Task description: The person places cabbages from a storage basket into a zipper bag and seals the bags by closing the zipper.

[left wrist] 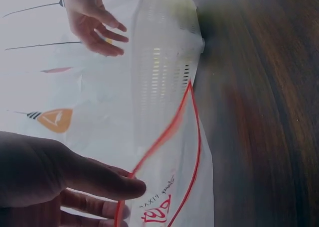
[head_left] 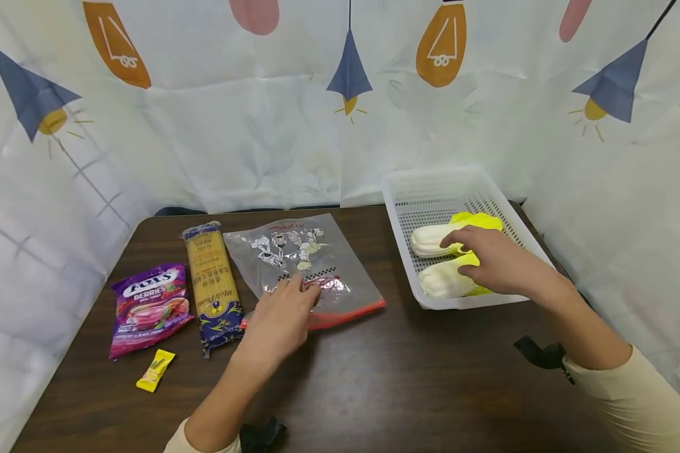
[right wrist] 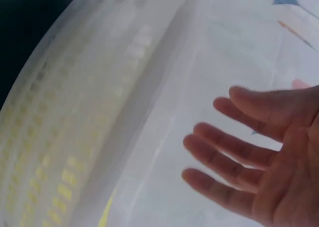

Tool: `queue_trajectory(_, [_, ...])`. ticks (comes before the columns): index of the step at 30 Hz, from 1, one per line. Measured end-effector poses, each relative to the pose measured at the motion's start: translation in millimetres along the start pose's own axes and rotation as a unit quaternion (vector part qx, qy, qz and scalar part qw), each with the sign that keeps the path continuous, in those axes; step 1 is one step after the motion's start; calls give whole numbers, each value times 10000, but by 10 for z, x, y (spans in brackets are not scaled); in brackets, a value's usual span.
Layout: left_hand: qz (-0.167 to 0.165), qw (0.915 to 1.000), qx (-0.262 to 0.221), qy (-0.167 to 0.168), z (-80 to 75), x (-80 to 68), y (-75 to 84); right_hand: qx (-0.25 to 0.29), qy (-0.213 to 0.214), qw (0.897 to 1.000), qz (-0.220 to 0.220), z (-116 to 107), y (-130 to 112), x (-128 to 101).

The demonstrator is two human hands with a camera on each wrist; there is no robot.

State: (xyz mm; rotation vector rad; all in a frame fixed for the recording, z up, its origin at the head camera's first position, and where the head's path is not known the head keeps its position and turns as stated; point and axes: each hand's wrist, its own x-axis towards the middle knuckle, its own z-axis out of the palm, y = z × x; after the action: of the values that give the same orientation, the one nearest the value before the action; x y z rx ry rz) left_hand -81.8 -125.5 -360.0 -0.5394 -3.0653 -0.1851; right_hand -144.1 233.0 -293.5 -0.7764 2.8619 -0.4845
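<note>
Pinching its red edge [head_left: 345, 317], left fingers [left wrist: 89, 203] hold a glossy plastic bag [head_left: 320, 255].

Glare on bag [head_left: 320, 257] — right wrist view hazy, basket [right wrist: 89, 92] seemingly unfocused

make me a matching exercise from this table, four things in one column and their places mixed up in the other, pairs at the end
Things
1. clear plastic bag with a red-edged mouth
2. long yellow-and-blue spaghetti packet
3. white cabbages with yellow leaves
4. small yellow candy wrapper

Places
A. inside the white perforated plastic basket
B. just nearer the person than the shiny purple candy pouch
C. pinched in the person's left hand
D. between the purple candy pouch and the clear bag

Pairs
1-C, 2-D, 3-A, 4-B
</note>
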Motion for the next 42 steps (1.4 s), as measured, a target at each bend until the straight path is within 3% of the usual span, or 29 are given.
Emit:
queue_trajectory(11, [5,9994,136,326,-69,46,-49,-397,-971,9945,58,-95,389,209])
queue_trajectory(22, [-221,9969,-655,365,-91,71,-145,-823,-1754,9803,391,-21,539,358])
queue_trajectory(32, [-337,9956,-125,864,-99,75,-198,-1136,-1995,9725,395,58,578,404])
queue_trajectory(34, [-390,9960,44,807,-112,57,-200,-1138,-2019,9719,402,69,589,412])
queue_trajectory(39, [-502,9983,141,272,-127,16,-197,-1136,-2077,9710,323,89,620,425])
queue_trajectory(42, [-490,9983,127,274,-125,12,-200,-1242,-2122,9691,194,100,638,434])
